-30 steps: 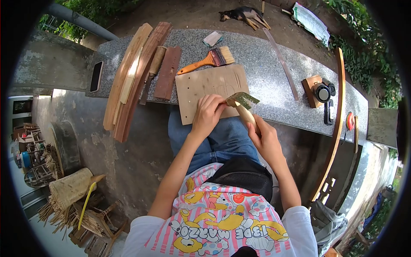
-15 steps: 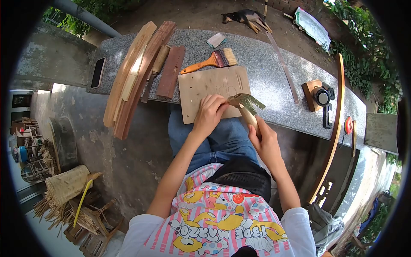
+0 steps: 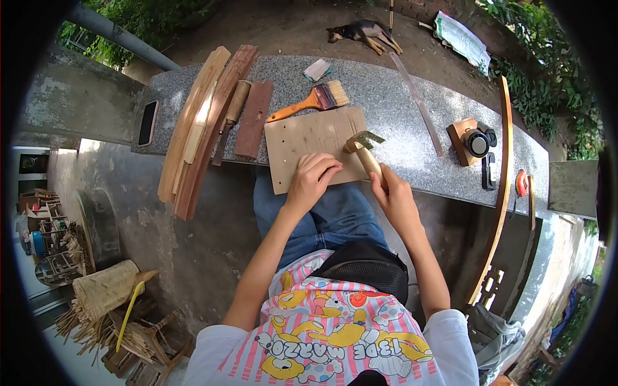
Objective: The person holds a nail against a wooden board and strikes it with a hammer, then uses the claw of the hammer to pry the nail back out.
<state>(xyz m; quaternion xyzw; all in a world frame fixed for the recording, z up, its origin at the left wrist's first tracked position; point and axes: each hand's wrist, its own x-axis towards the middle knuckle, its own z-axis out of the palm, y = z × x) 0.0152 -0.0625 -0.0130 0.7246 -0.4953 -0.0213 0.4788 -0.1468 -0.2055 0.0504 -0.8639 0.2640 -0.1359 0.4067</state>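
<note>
My right hand (image 3: 397,197) grips the wooden handle of a claw hammer (image 3: 367,156), its metal head above the right part of a thin wooden board (image 3: 293,143). The board lies partly on the stone bench and reaches over my lap, with a few dark dots near its left edge. At the board's near edge, my left hand (image 3: 310,184) has thumb and fingertips brought together; whatever may be between them is too small to make out. Just behind the board lies a wide paintbrush (image 3: 312,103) with an orange handle.
Wood strips (image 3: 215,122), a wooden-handled tool (image 3: 237,106) and a reddish plank (image 3: 254,119) lie to the left beside a phone (image 3: 148,122). A clear ruler (image 3: 418,106), a block plane-like tool (image 3: 473,141), a long curved strip (image 3: 504,161) and a tape measure (image 3: 521,183) are right.
The hammer head has moved from beside my left fingertips to a spot slightly up and away from them. My left hand stays at the board's near edge. The whole view has shifted slightly.
</note>
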